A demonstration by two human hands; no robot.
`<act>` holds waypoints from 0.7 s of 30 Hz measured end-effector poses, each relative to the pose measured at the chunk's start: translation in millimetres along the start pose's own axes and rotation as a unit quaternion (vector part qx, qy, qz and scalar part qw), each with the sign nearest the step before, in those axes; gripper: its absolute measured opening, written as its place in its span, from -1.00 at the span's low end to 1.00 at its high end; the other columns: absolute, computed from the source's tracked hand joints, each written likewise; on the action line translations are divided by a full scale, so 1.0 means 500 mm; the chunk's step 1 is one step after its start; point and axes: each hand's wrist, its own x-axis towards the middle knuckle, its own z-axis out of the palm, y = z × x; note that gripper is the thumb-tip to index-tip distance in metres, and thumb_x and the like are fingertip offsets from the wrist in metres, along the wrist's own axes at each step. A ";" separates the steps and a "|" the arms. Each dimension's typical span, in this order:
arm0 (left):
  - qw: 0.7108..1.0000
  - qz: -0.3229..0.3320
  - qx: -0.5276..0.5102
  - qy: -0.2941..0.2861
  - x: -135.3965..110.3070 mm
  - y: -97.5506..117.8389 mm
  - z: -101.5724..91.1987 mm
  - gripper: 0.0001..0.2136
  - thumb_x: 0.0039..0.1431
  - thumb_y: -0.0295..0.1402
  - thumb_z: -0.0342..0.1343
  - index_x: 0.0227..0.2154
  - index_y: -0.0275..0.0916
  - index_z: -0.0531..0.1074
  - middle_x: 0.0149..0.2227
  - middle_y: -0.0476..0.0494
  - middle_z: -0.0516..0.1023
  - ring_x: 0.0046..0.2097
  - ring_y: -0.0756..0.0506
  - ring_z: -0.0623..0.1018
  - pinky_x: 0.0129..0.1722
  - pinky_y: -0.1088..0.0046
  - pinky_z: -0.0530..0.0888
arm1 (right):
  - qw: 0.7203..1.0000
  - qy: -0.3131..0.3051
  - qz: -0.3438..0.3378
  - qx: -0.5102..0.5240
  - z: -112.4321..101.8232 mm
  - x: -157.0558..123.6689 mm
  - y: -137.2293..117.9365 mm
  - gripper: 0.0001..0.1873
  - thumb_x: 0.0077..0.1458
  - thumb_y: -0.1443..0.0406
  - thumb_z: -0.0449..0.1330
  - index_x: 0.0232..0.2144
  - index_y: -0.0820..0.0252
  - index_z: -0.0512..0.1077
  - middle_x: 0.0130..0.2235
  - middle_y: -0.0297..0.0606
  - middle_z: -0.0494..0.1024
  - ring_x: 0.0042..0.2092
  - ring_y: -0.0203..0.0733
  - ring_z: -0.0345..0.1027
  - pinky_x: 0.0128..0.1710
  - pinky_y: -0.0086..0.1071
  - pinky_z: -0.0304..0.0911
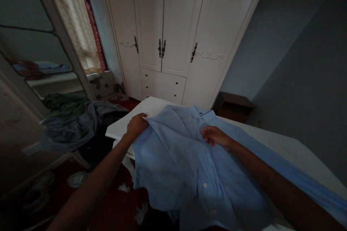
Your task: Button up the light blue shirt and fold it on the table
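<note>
As left hand [137,124] and right hand [215,136] pinch it, pale-blue buttoned shirt [184,173] lies spread.

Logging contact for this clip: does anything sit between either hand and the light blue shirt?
Nothing visible does. The left hand grips the light blue shirt at its shoulder edge; the right hand touches its front, fingers on the fabric.

White wardrobe [173,32] (dim room), blue-grey walls [298,50].
</note>
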 end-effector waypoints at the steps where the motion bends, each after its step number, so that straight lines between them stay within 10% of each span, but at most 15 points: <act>1: 1.000 0.009 0.009 -0.001 -0.007 -0.001 -0.003 -0.62 0.02 -0.43 0.02 -0.07 -0.19 0.50 -0.16 -0.18 0.60 -0.10 -0.19 0.56 -0.09 0.33 0.47 | 1.000 0.013 -0.016 -0.019 0.004 0.004 -0.004 -0.94 0.04 0.37 0.10 -0.36 0.20 0.32 -0.60 -0.46 0.38 -0.66 -0.39 0.21 -0.69 -0.52 0.08; 10: 0.947 0.318 0.028 0.044 -0.045 -0.036 0.004 -0.58 0.11 -0.49 -0.10 -0.01 -0.19 0.49 0.12 -0.19 0.42 0.15 -0.18 0.39 0.15 0.14 0.36 | 0.924 0.142 -0.289 -0.208 0.098 0.118 -0.130 -0.84 0.11 0.42 0.06 -0.24 0.19 0.37 -0.26 -0.26 0.53 -0.22 -0.27 0.43 -0.15 -0.39 0.28; 21: 0.913 0.407 0.013 0.016 -0.075 -0.063 0.024 -0.71 0.26 -0.33 -0.03 -0.08 -0.22 0.54 0.13 -0.32 0.41 0.17 -0.23 0.40 0.14 0.12 0.39 | 0.915 0.149 -0.124 -0.353 0.231 0.348 -0.237 -0.57 0.17 0.09 0.13 -0.15 0.38 0.43 -0.12 0.11 0.55 -0.09 -0.01 0.45 -0.20 -0.35 0.28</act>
